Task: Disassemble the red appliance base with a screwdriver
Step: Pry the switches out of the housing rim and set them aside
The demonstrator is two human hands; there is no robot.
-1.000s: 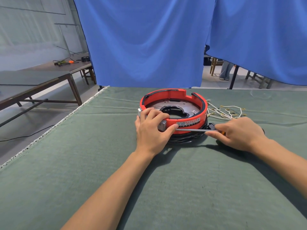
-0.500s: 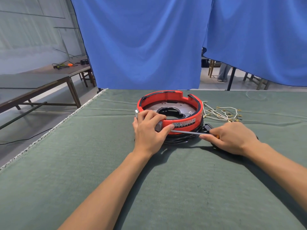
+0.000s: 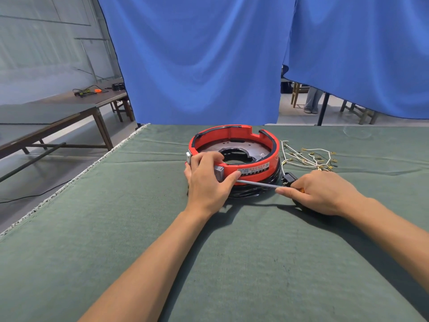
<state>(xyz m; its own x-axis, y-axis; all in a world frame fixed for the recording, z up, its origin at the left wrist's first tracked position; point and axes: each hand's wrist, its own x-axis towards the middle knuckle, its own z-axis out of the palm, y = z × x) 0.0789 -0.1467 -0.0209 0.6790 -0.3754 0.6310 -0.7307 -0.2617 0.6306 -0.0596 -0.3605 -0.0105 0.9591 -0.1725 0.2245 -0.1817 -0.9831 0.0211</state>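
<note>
Green cloth (image 3: 116, 228) bears white wires (image 3: 306, 156) beside red base (image 3: 260, 169).

The round red plastic appliance base (image 3: 234, 152) sits on the green felt-covered table (image 3: 116, 252), toward its far middle. Just right of the base lies a bundle of white wires with brass terminals (image 3: 306, 156). Against the base's near left rim rests the left hand (image 3: 206, 180); near-right of the base is the right hand (image 3: 322, 194), whose steel-shafted screwdriver (image 3: 257, 183) reaches leftward to the base's near side. A blue fabric curtain (image 3: 197, 59) hangs behind the base.
</note>
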